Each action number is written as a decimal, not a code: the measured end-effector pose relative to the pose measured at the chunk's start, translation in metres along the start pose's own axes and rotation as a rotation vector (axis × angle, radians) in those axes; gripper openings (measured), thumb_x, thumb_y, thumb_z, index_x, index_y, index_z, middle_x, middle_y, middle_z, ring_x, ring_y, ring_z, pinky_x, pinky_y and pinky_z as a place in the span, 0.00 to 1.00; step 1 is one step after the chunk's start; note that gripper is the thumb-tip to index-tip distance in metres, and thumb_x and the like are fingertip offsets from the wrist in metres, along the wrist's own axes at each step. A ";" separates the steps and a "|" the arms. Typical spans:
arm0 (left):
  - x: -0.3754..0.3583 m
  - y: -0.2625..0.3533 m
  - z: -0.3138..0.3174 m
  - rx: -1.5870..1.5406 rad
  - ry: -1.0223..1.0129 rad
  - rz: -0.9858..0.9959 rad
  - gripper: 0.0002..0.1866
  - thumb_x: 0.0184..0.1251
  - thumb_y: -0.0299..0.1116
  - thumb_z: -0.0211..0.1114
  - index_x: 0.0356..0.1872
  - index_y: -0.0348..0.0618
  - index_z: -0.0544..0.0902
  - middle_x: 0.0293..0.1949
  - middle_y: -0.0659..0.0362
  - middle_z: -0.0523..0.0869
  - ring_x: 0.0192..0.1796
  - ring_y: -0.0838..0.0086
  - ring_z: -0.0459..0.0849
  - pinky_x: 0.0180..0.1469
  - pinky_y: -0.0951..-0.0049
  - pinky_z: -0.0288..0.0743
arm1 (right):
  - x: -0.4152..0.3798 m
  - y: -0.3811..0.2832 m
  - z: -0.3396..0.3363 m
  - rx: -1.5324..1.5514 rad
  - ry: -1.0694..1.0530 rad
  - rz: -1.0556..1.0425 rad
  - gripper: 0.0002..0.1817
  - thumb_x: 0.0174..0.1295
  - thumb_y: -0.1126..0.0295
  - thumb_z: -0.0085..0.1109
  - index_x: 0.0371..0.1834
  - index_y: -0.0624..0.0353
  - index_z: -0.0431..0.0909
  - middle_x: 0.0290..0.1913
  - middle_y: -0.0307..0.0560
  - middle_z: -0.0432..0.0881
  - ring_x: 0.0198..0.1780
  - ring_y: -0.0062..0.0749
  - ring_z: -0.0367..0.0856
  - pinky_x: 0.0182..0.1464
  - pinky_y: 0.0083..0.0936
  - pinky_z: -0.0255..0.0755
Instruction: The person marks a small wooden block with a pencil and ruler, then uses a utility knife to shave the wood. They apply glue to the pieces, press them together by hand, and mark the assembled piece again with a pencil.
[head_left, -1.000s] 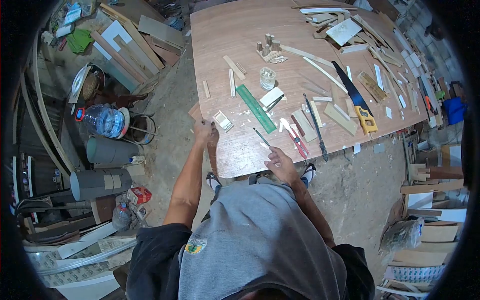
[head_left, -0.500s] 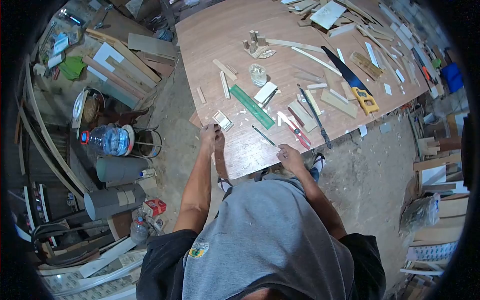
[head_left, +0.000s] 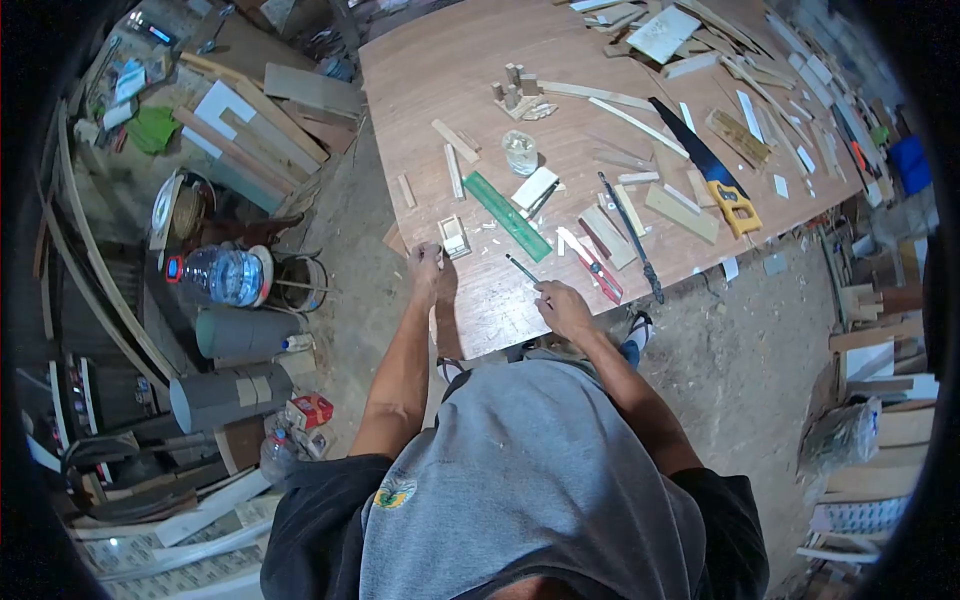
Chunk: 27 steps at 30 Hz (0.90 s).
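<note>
My left hand [head_left: 426, 262] is at the left edge of the table, its fingers curled together beside a small wooden box [head_left: 453, 238]. Whether a small piece is pinched in those fingers I cannot make out. My right hand [head_left: 564, 308] is closed over the rear end of a dark pencil [head_left: 522, 268], whose tip points away to the left. Just beyond the pencil lies a green ruler [head_left: 507, 217]. To the right of it is a red-handled utility knife [head_left: 592, 266].
A handsaw [head_left: 735, 205] with a yellow handle, a clear jar [head_left: 520, 153], a dark thin file-like tool [head_left: 630, 237] and wood strips lie on the table [head_left: 430, 80]. Scrap wood [head_left: 665, 32] is piled at the far right. A water bottle [head_left: 225, 277] stands left of the table.
My right hand has moved left and now covers the pencil's rear end. My left hand has shifted slightly up. The small box appears turned more upright in view.
</note>
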<state>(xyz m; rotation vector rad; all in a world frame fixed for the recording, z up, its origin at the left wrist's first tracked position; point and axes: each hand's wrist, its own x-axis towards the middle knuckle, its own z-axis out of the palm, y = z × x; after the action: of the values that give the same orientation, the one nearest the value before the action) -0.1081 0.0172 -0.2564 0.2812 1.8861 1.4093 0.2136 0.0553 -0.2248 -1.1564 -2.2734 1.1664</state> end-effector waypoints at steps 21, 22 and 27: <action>-0.073 0.021 0.063 0.625 0.396 0.265 0.44 0.51 0.51 0.78 0.63 0.31 0.72 0.61 0.40 0.75 0.68 0.48 0.67 0.69 0.48 0.62 | 0.033 -0.015 0.018 -0.067 -0.026 -0.128 0.22 0.58 0.71 0.65 0.56 0.70 0.78 0.50 0.67 0.80 0.49 0.57 0.82 0.54 0.41 0.76; -0.071 0.024 0.062 0.667 0.392 0.245 0.44 0.51 0.52 0.77 0.63 0.32 0.72 0.61 0.41 0.74 0.68 0.49 0.66 0.69 0.48 0.62 | 0.030 -0.015 0.018 -0.072 -0.023 -0.129 0.22 0.58 0.71 0.65 0.56 0.70 0.78 0.50 0.67 0.80 0.49 0.57 0.82 0.54 0.41 0.76; -0.063 0.037 0.061 0.762 0.379 0.252 0.39 0.52 0.54 0.75 0.59 0.33 0.76 0.59 0.43 0.77 0.67 0.50 0.69 0.67 0.49 0.63 | 0.018 -0.010 0.015 -0.025 0.052 -0.137 0.23 0.58 0.71 0.66 0.56 0.70 0.77 0.49 0.67 0.80 0.49 0.58 0.81 0.54 0.41 0.76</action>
<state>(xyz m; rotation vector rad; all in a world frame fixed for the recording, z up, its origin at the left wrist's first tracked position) -0.0324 0.0388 -0.2027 0.6707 2.7381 0.8633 0.1879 0.0586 -0.2275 -1.0105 -2.2940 1.0475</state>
